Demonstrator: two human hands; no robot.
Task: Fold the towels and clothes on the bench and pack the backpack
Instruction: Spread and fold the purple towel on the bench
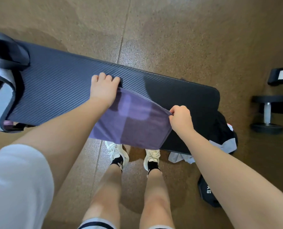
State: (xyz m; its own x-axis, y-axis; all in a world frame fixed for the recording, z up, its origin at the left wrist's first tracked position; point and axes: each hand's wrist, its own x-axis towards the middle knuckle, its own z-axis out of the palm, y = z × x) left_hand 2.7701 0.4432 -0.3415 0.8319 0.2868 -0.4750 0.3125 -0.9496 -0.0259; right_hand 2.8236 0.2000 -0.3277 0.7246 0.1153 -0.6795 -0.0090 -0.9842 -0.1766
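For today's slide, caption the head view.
Both hands, left and right, stretch a purple towel over the black bench.

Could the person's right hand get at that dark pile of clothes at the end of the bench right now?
Probably not straight away: the right hand is pinching a corner of the purple towel. The dark clothes lie just beyond it on the bench, nothing between, so letting go should free the way.

The dark weight (pixel 207 194) on the floor possibly reads "9KG".
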